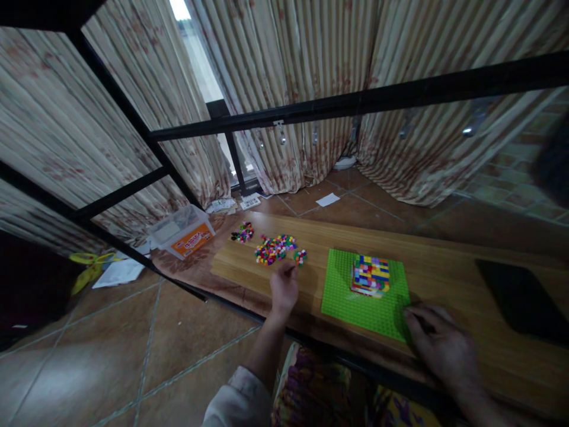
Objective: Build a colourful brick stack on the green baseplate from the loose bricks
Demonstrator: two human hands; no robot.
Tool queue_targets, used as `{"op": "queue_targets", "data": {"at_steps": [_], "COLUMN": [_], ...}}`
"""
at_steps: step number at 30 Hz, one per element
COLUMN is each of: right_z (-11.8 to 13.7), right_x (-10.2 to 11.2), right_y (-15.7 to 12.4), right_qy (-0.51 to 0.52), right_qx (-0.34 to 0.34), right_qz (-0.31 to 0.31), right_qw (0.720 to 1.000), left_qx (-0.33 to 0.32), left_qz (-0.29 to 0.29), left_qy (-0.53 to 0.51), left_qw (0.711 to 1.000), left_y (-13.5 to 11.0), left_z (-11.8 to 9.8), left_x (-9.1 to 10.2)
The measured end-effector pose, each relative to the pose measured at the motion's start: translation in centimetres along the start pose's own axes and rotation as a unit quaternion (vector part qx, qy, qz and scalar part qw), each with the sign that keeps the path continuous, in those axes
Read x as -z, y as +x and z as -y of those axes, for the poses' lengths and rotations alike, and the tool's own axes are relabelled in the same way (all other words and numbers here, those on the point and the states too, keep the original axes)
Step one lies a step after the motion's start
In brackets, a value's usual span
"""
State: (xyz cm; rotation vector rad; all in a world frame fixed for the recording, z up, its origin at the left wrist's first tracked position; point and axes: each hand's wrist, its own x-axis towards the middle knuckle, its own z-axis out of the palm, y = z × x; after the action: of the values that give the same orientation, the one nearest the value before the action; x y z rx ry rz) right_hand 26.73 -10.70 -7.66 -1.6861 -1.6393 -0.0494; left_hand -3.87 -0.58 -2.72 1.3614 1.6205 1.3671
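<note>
A green studded baseplate (pixel 338 290) lies on the wooden table, bearing a block-shaped build of multicoloured toy bricks (pixel 371 276). Left of it are loose small bricks (pixel 275 248) in a spread heap, with a little cluster (pixel 300 256) at its right end. My left hand (pixel 285 289) is just in front of that cluster, its fingertips drawn together; whatever may be between them is too small to make out. Beside the baseplate's right edge, my right hand (pixel 440 341) rests with curled fingers, the fingertips at or very near the edge. What those fingers hold, if anything, is hidden.
Another small brick pile (pixel 242 232) lies at the table's far left. Beyond that end stands a clear plastic box (pixel 186 231) with an orange label. A dark flat object (pixel 520 296) lies on the right. A black metal frame (pixel 267 121) crosses above the table before curtains (pixel 302 59).
</note>
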Motion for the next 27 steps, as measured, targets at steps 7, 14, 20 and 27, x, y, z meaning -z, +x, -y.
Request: {"op": "queue_targets", "data": {"at_steps": [7, 14, 20, 27], "right_z": [0.8, 1.6, 1.9, 2.5], "right_x": [0.3, 0.5, 0.5, 0.9], "right_y": [0.3, 0.7, 0.7, 1.0], "right_qy": [0.004, 0.015, 0.014, 0.024], "right_qx": [-0.017, -0.034, -0.034, -0.029], "right_qz": [0.013, 0.028, 0.024, 0.020], "right_qw": [1.000, 0.999, 0.999, 0.999], "left_qx": [0.057, 0.104, 0.100, -0.050], "left_qz": [0.110, 0.197, 0.199, 0.186], "left_qy": [-0.260, -0.360, -0.305, -0.100], "left_qw": [0.958, 0.906, 0.926, 0.976], "left_y": [-4.0, -5.5, -5.5, -3.7], "left_z": [-4.9, -8.0, -7.9, -7.6], "left_x": [-2.2, -3.5, -4.1, -5.9]}}
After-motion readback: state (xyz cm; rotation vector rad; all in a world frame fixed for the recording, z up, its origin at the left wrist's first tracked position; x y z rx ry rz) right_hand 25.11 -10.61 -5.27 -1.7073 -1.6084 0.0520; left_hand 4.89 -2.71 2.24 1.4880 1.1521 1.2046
